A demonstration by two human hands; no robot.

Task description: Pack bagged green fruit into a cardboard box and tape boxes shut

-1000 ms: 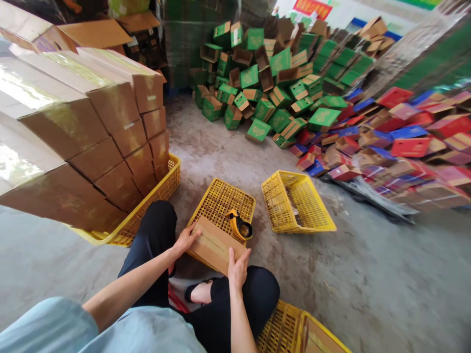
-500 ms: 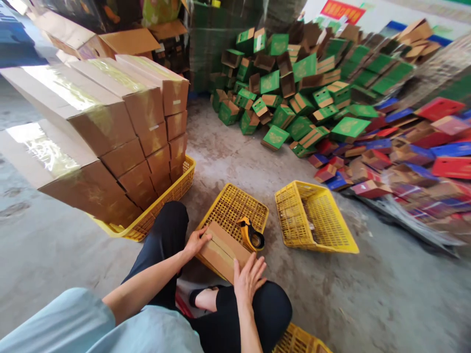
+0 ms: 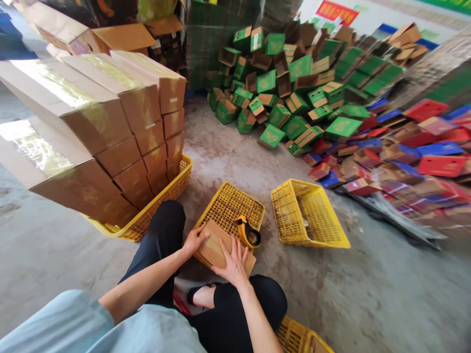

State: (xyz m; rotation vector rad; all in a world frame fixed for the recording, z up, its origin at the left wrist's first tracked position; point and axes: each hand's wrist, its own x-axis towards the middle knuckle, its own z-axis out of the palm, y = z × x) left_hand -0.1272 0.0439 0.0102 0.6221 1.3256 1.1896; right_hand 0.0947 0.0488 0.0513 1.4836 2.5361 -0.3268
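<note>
A long brown cardboard box point(image 3: 210, 252) lies on an upturned yellow plastic crate point(image 3: 226, 202), with a strip of tape along its top seam. My left hand point(image 3: 194, 241) grips the box's left end, thumb on top and fingers partly hidden at the side. Flat on the box top, with fingers spread, rests my right hand point(image 3: 233, 264). A yellow and black tape dispenser point(image 3: 248, 232) sits on the crate just beyond the box, apart from both hands.
Taped cardboard boxes point(image 3: 110, 117) stand stacked in a yellow crate point(image 3: 162, 206) at left. Another yellow crate point(image 3: 309, 215) is on the floor at right. Piles of green boxes point(image 3: 272, 136) and red and blue boxes point(image 3: 441, 165) lie behind. Part of a crate point(image 3: 294, 338) shows beside my knee.
My right hand has slid from the box's right end leftward along its top to near the middle. My left hand stays at the left end. The view has shifted slightly.
</note>
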